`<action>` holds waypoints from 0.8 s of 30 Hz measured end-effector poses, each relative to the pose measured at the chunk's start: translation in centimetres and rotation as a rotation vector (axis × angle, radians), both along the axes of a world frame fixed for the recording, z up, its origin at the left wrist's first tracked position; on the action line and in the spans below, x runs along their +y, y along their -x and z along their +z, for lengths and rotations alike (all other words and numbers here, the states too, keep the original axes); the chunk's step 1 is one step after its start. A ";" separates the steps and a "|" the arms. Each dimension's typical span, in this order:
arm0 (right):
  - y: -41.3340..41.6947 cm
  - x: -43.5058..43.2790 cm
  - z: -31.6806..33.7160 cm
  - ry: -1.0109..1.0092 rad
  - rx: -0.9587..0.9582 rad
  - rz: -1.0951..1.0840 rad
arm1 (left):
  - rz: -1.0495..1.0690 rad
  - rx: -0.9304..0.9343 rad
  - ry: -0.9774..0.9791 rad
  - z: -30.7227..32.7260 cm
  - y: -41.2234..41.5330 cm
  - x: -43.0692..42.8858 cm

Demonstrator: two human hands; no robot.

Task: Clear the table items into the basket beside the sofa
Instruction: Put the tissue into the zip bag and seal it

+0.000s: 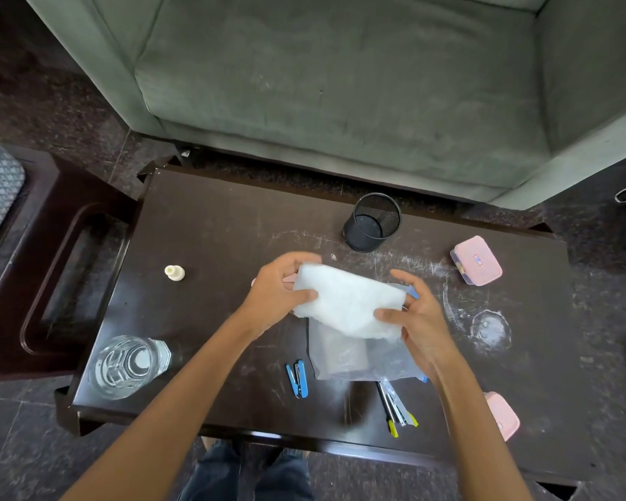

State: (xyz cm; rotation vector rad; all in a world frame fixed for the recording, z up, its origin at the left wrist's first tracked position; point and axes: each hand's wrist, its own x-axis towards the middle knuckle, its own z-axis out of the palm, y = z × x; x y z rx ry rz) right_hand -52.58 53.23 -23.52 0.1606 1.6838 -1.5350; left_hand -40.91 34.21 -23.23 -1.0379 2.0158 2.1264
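Both hands (pixel 275 291) (pixel 418 320), grip on white wad (pixel 347 301)

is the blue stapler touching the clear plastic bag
Apart. The head view shows the blue stapler lying left of the clear plastic bag, with a strip of bare dark table between them.

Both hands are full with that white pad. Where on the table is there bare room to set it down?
Bare top lies behind the small white stopper, between the table's left edge and the mesh pen cup. Another patch sits between the glass and the blue stapler. The near middle, with plastic bag and pens, is crowded.
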 end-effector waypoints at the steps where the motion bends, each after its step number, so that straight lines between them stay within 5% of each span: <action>1: 0.2 0.0 -0.1 -0.011 0.028 -0.032 | 0.031 0.011 -0.004 0.0 0.1 0.0; 14: 4.7 -1.1 4.2 -0.096 0.239 -0.134 | 0.312 0.040 -0.442 0.1 4.6 -0.3; 19: 10.0 -2.9 6.8 -0.310 0.575 -0.190 | 0.315 0.055 -0.095 0.8 9.3 -0.5; 24: 12.1 -6.3 7.5 -0.562 0.982 -0.008 | 0.080 0.040 0.327 -0.9 12.9 0.3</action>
